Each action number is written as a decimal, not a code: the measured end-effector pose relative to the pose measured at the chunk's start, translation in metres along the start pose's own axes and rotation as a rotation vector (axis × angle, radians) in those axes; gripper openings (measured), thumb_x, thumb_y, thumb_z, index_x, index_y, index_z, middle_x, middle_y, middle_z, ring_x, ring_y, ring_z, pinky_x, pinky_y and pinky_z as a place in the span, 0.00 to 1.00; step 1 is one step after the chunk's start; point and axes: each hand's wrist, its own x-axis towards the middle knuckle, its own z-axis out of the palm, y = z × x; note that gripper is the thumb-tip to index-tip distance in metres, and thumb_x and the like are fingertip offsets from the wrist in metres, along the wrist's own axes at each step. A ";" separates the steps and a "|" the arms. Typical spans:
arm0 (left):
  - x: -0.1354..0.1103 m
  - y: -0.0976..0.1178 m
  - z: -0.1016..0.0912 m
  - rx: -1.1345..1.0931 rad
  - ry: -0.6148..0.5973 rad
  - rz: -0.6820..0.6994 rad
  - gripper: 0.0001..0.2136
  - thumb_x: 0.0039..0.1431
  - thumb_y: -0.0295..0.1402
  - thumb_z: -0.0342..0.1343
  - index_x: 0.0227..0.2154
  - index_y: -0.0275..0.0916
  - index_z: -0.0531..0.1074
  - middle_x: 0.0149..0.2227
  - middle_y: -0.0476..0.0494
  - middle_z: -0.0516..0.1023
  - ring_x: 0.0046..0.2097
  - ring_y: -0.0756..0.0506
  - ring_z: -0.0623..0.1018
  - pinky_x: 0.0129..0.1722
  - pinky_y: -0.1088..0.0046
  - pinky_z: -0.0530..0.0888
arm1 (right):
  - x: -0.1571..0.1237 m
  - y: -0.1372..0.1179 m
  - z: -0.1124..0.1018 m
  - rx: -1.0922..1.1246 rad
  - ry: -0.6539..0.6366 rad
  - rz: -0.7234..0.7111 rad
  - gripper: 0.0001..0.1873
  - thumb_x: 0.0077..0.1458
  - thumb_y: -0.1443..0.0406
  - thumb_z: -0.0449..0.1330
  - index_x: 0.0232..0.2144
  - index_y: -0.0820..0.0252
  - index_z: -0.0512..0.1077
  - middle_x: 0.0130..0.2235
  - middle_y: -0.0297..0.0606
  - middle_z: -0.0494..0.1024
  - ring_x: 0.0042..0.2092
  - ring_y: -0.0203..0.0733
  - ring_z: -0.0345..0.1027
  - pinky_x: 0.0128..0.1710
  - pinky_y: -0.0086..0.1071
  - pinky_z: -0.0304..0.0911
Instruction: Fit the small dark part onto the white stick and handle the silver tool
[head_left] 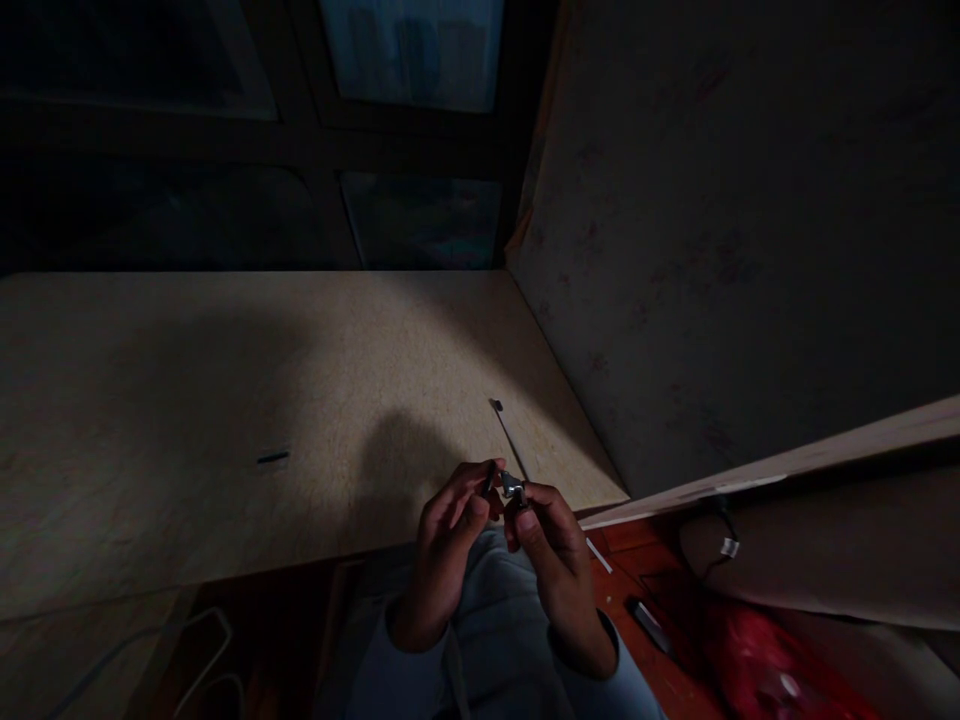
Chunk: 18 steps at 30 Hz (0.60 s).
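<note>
Both hands are raised close together in front of the ledge's near edge. My left hand [448, 545] pinches a small dark, narrow piece [489, 478] between thumb and fingers. Held by my right hand [553, 545] is a small shiny metal piece [511, 486]; its exact kind is too dim to make out. The two pieces are very near each other, and whether they touch I cannot tell. Just beyond the fingers, a thin rod with a dark end [497, 406] lies on the pale ledge [360, 350].
A small dark strip [273, 458] lies on the ledge to the left. Windows [416, 60] stand behind it, and a patterned wall [712, 250] rises at right. On the reddish floor are a dark oblong object [651, 627], a white strip [598, 555] and a red bag [772, 660].
</note>
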 end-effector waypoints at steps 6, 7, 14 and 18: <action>0.001 0.005 0.004 -0.004 -0.027 -0.012 0.18 0.47 0.38 0.70 0.41 0.37 0.82 0.45 0.35 0.80 0.48 0.36 0.78 0.47 0.66 0.73 | -0.003 0.005 -0.002 -0.072 -0.007 -0.013 0.10 0.63 0.58 0.59 0.43 0.54 0.75 0.32 0.34 0.75 0.29 0.35 0.64 0.29 0.29 0.64; 0.000 0.005 0.004 0.007 -0.037 -0.008 0.17 0.48 0.38 0.70 0.41 0.38 0.82 0.44 0.36 0.80 0.47 0.37 0.78 0.47 0.66 0.74 | -0.003 0.005 -0.002 -0.079 -0.001 -0.013 0.11 0.62 0.57 0.59 0.43 0.54 0.75 0.32 0.34 0.75 0.28 0.35 0.64 0.29 0.29 0.63; -0.001 0.003 0.003 0.030 -0.061 0.052 0.16 0.50 0.39 0.68 0.42 0.39 0.82 0.42 0.37 0.79 0.44 0.38 0.78 0.46 0.66 0.74 | -0.003 0.003 -0.002 -0.110 0.040 -0.056 0.10 0.61 0.57 0.60 0.42 0.51 0.77 0.29 0.32 0.72 0.26 0.35 0.61 0.29 0.29 0.63; 0.000 0.000 0.001 0.039 -0.056 0.062 0.17 0.51 0.41 0.67 0.42 0.39 0.82 0.46 0.35 0.79 0.48 0.36 0.77 0.48 0.65 0.74 | -0.003 0.004 -0.002 -0.100 0.038 -0.054 0.09 0.61 0.58 0.61 0.42 0.51 0.77 0.29 0.31 0.72 0.26 0.34 0.61 0.30 0.30 0.64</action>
